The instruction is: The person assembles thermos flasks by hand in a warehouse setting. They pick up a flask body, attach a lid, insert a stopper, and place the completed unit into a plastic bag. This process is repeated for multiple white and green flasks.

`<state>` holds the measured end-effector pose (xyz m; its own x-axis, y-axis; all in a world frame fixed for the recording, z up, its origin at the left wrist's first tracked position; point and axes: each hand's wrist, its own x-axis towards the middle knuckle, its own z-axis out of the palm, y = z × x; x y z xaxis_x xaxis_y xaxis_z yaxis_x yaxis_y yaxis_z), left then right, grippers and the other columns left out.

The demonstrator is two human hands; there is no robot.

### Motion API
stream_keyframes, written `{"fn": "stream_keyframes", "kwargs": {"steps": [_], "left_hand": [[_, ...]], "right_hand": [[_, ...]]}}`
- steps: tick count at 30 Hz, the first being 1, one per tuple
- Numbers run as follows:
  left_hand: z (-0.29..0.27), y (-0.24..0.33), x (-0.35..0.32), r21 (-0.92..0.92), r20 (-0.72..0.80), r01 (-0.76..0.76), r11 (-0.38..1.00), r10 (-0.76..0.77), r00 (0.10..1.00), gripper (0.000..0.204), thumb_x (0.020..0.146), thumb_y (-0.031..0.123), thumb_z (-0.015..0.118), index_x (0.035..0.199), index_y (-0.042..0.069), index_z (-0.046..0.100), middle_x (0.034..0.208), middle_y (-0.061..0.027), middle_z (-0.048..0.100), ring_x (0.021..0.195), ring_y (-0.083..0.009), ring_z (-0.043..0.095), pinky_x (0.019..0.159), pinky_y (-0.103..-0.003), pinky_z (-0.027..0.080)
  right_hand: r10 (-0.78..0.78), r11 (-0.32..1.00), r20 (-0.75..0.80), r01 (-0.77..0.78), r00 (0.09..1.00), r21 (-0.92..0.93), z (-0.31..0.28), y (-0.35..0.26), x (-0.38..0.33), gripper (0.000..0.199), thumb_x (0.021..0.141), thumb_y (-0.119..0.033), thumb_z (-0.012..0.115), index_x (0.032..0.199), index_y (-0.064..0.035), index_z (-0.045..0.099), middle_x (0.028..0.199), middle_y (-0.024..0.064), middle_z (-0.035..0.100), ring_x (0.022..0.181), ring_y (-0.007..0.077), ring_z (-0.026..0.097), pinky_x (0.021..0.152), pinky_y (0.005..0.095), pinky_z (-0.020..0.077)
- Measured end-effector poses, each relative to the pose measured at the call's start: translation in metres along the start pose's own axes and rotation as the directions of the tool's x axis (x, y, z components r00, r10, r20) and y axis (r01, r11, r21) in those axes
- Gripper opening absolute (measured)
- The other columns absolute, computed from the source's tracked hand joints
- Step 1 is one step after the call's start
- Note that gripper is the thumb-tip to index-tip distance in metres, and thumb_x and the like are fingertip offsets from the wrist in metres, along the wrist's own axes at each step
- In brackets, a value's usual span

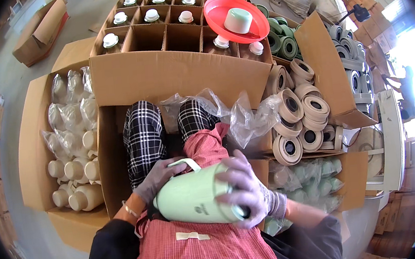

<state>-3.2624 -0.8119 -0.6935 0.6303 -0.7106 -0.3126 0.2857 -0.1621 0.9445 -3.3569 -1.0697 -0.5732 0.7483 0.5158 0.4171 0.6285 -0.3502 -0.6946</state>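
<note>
A pale green vacuum jug with a loop handle lies sideways across my lap. My gloved left hand is closed on it at the end by the handle. My gloved right hand, somewhat blurred, wraps its fingers round the jug's other end. A dark round part shows under that palm; the rest of this end is hidden.
A divided carton of white-capped bottles stands ahead, with a red dish and pale green cup on it. Cream jugs fill a left box. At right are beige ring-shaped parts, clear plastic bags and bagged green pieces.
</note>
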Motion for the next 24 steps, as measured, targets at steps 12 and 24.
{"fn": "stream_keyframes", "kwargs": {"steps": [12,24], "left_hand": [[-0.007,0.013,-0.029,-0.36,-0.123,0.101,0.927,-0.154,0.98,0.037,0.087,0.02,0.07,0.118,0.001,0.066,0.111,-0.0068,0.069,0.101,-0.0145,0.065,0.088,-0.027,0.053],[0.032,0.101,0.003,0.574,0.048,-0.609,0.547,0.72,0.692,0.01,0.077,0.007,0.065,0.086,0.001,0.067,0.096,-0.0135,0.07,0.1,-0.0312,0.067,0.1,-0.044,0.047]], "right_hand": [[0.618,0.772,-0.196,-0.541,0.761,0.333,0.049,0.042,-0.076,0.081,0.098,-0.062,0.028,0.153,-0.0022,0.022,0.157,0.0213,0.021,0.147,0.0338,0.019,0.119,0.0446,0.0164],[0.956,0.114,-0.059,-0.179,0.288,0.977,0.022,0.047,-0.056,0.061,0.101,-0.055,0.038,0.134,-0.0032,0.043,0.117,0.0091,0.058,0.107,0.0201,0.059,0.096,0.0357,0.0481]]}}
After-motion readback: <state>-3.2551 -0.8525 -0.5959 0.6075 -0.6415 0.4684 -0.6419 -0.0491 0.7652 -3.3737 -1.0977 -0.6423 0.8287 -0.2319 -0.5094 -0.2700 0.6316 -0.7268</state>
